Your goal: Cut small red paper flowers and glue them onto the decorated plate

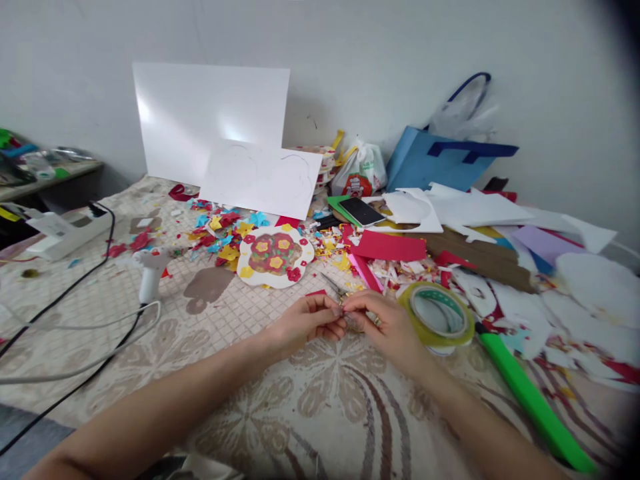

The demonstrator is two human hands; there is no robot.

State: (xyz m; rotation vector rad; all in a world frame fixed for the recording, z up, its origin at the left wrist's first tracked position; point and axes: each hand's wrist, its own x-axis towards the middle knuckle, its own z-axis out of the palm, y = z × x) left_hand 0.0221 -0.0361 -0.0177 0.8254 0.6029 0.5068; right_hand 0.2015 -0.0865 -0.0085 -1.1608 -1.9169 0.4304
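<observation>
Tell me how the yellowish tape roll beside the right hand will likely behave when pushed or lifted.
The tape roll looks thickly wound, so it may feel heavy for its size. It appears to lie on its flat side, so a push would probably slide it; stood on edge, its round shape could let it roll.

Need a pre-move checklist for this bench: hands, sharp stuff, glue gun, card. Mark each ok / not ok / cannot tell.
1. Left grip and right grip both in view, fingertips together: ok.
2. Piece between the fingertips identifiable: cannot tell, too small and covered by fingers.
3. Scissors well clear of the fingers: not ok, blades lie just beyond the fingertips.
4. Glue gun apart from both hands: ok, off to the left.
5. Glue gun hot or cold: cannot tell.
6. Flower card apart from both hands: ok, on the table beyond the left one.
</observation>
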